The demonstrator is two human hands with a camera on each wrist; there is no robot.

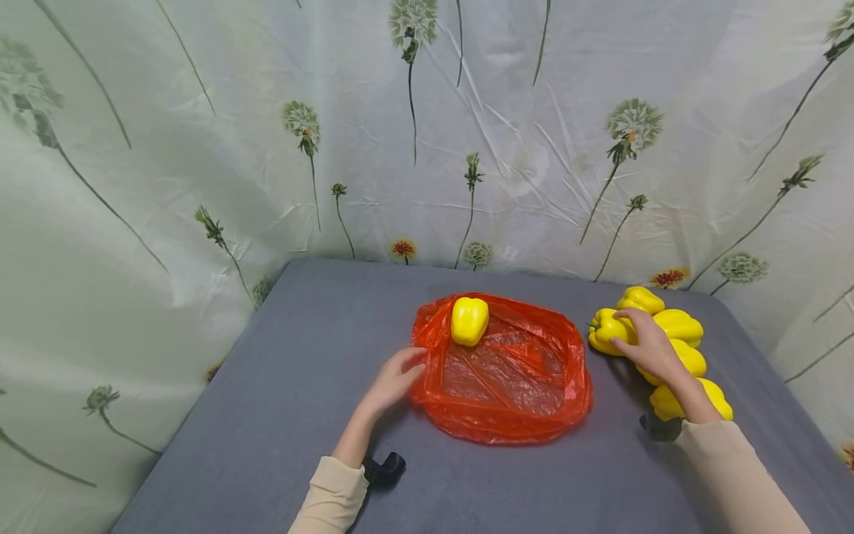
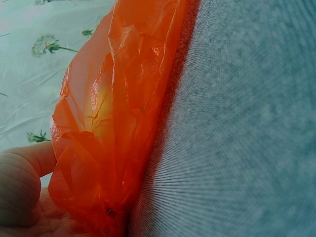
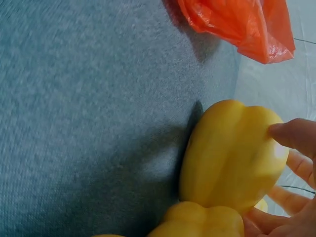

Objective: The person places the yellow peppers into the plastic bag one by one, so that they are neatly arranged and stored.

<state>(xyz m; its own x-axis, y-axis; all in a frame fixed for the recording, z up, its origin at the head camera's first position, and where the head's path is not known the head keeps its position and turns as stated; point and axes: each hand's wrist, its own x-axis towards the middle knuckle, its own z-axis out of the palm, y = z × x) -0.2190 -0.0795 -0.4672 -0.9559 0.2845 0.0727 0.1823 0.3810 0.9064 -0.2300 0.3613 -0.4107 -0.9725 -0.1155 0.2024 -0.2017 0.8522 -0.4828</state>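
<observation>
Our right hand [image 1: 649,347] curls round a yellow pepper [image 1: 603,328]; our left hand [image 1: 394,380] touches the red bag [image 1: 577,380] at its right, pinching or not we cannot tell | done, we judge: one bagged pepper [image 1: 470,322], just beyond our left hand | left: the gripped one, four loose peppers [image 1: 678,327] near our right hand

I see a lane of bare grey tabletop [image 1: 617,437] between the red bag [image 1: 507,430] and the clustered yellow peppers [image 1: 679,326]; the curtain [image 1: 520,185] bounds the far edge.
</observation>
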